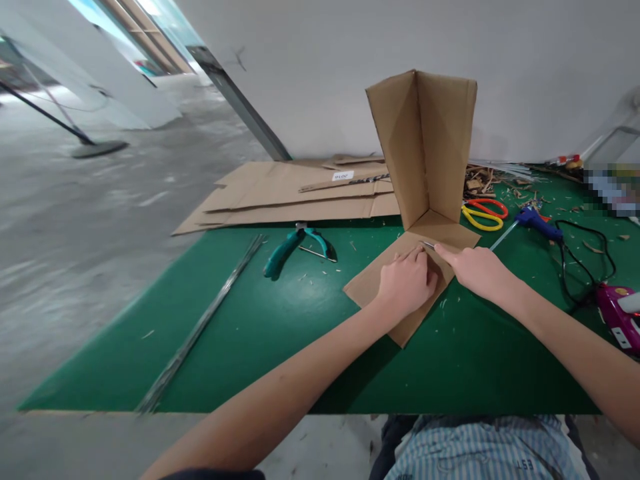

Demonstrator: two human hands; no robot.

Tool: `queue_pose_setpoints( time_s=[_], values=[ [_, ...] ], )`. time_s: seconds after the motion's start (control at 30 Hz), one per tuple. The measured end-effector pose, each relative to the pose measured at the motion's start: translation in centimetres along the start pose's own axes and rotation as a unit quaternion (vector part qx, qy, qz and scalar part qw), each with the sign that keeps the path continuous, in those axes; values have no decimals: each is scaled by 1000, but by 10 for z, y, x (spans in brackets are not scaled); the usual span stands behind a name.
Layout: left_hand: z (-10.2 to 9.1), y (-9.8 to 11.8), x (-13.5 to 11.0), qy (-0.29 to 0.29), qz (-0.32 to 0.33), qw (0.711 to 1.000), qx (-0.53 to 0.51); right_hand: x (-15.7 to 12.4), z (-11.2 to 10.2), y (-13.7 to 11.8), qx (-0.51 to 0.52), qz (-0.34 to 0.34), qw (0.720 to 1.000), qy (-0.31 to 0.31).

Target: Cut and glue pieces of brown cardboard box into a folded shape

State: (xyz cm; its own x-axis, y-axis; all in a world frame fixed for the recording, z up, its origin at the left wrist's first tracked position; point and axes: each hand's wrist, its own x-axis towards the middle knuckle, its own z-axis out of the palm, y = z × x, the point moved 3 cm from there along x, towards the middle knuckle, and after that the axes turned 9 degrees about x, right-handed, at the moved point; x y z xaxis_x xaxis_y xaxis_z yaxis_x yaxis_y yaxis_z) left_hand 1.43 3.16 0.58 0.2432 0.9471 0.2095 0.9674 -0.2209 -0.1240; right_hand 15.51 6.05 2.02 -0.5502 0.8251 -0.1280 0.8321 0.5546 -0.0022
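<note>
As we scan our head cam view from the left, there's a concrete floor [100,267] with a flat mop [97,148] on it, and the whole shot is tilted. On the green work mat [320,380] we've got a long bundle of metal rods [200,323], then teal-handled pliers [295,250] below a stack of flat cardboard sheets [295,197]. Our left hand [406,281] is curled down on the flat base of a folded cardboard piece [423,147], whose two walls stand up in a V. A thin metal tip [427,245] pokes out between our hands, but the fingers hide the rest of it, so we can't tell what tool it is, which hand has it, or if it's really gripped. Our right hand [477,270] is reaching in with the index finger stretched out, right beside that tip. Further right are yellow-and-red scissors [484,215], a heap of cardboard scraps [487,181], a blue glue gun [540,223], a black cord [585,260] and a pink device [620,317] cut off by the frame edge. The top right corner is a pixelated blur [610,190] we can't make out.
</note>
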Motion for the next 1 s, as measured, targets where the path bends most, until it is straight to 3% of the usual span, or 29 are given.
queue_pose_setpoints(
  time_s=[1.0],
  values=[
    [3,2,1,-15,2,1000,5,-18,8,7,-31,8,999,-18]
  ],
)
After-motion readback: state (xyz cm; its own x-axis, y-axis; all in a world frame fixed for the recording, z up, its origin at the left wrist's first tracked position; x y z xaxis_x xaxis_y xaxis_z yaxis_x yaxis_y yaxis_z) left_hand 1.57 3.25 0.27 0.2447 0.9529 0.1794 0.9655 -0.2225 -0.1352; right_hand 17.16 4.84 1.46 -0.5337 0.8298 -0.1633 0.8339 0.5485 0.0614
